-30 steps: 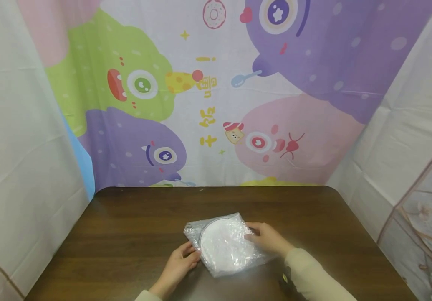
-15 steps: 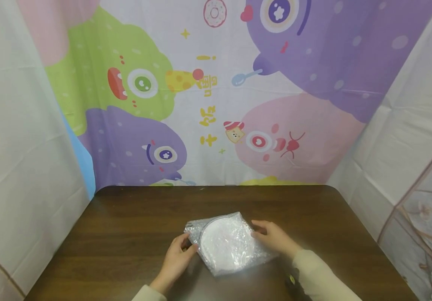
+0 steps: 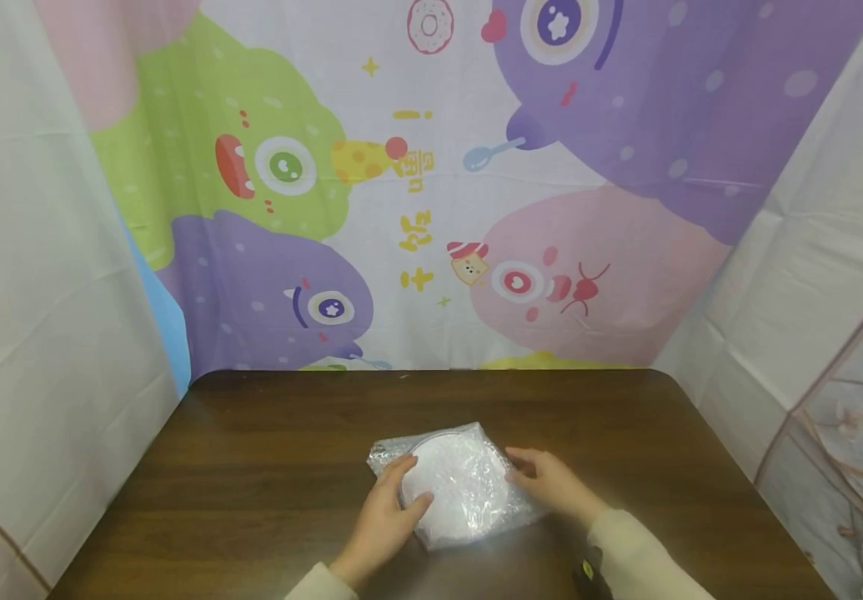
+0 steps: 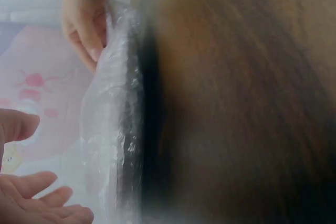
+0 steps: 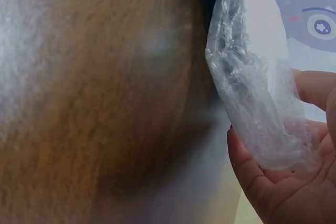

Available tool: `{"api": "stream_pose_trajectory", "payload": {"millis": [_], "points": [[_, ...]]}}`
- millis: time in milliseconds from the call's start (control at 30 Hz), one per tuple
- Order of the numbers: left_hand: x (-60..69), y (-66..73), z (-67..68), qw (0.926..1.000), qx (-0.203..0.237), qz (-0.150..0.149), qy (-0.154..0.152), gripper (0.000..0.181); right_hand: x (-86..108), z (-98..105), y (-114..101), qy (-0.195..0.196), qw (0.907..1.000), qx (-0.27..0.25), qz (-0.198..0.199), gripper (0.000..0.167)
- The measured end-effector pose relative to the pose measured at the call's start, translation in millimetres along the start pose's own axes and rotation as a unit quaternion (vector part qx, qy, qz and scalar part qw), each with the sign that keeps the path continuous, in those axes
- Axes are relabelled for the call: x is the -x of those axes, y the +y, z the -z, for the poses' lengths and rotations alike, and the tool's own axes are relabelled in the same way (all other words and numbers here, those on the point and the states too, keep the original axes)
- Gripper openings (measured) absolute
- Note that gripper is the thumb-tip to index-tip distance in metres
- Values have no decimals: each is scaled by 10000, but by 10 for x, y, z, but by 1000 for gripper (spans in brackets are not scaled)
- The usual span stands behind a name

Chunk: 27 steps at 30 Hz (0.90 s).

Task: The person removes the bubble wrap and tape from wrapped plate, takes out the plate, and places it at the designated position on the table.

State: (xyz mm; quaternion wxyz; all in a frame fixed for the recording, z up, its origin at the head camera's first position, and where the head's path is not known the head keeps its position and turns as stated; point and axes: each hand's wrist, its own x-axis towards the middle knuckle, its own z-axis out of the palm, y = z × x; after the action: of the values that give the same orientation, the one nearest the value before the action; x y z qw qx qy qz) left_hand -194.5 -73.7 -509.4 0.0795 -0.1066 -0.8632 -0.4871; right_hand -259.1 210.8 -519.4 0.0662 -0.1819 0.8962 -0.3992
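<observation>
A round white object (image 3: 457, 483) lies inside clear bubble wrap (image 3: 524, 508) near the table's front middle. My left hand (image 3: 386, 521) hovers over its left side, thumb and fingers spread; in the left wrist view the left hand (image 4: 37, 182) stands apart from the wrap (image 4: 113, 129). At the right edge, my right hand (image 3: 559, 483) holds the wrap between thumb and fingers. The right wrist view shows the right hand (image 5: 299, 182) around the end of the wrap (image 5: 257, 98).
The brown wooden table (image 3: 266, 442) has a cartoon-print curtain (image 3: 416, 333) behind it and pale cloth at both sides. A dark object with a yellow mark (image 3: 589, 571) shows beside my right sleeve.
My left hand has left the wrap's left edge and moved right, over the round object. My right hand has shifted slightly right and down along the wrap's edge.
</observation>
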Motion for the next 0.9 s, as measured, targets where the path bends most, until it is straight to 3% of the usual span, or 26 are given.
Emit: {"api": "stream_pose_trajectory", "payload": {"millis": [267,533,733,900], "points": [[-41,16,-129,9946,-479,-792,-465,55,40,-17,25,0,10000,-67,30,50],[-66,91,-223,9833,-1091,-1076,-986,55,67,-54,26,50,10000,-72,-25,48],[-79,131,-277,9647,-1801,-1157,-1534,63,74,-64,20,106,9998,-126,98,47],[-85,117,-315,9472,-2299,-1347,-1783,64,76,-80,34,119,9997,-154,134,47]]}}
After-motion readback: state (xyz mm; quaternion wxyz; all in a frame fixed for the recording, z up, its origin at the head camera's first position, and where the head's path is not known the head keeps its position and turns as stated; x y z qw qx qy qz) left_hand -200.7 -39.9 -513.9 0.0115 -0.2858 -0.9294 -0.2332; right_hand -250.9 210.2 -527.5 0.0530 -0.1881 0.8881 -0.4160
